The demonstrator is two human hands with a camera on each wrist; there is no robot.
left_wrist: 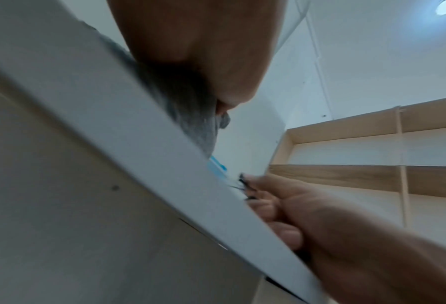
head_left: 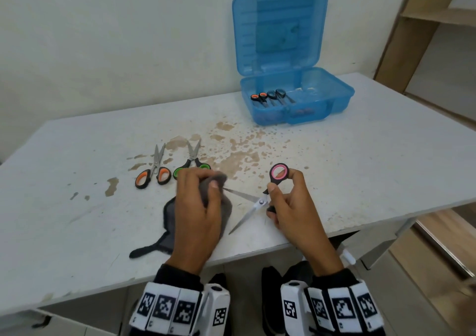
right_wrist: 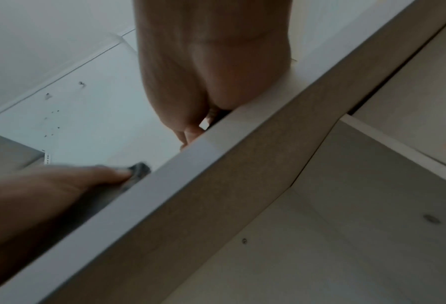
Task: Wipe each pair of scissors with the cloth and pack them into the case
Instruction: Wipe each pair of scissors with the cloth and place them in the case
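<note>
My right hand [head_left: 282,199] grips the pink-handled scissors [head_left: 260,201] by their handles, blades spread apart above the table's front edge. My left hand [head_left: 203,201] pinches the grey cloth [head_left: 170,222] around the tip of the upper blade; the rest of the cloth trails onto the table. Orange-handled scissors [head_left: 154,174] and green-handled scissors [head_left: 192,164] lie further back on the left. The open blue case [head_left: 296,101] at the back holds two pairs of scissors [head_left: 271,97]. From below the table edge, the left wrist view shows the cloth [left_wrist: 190,115] and the right hand [left_wrist: 281,205].
The white table [head_left: 360,168] has brown stains in its middle. Its front edge runs just under my wrists. Wooden shelving [head_left: 432,26] stands to the right, and the case's raised lid [head_left: 280,26] leans toward the wall.
</note>
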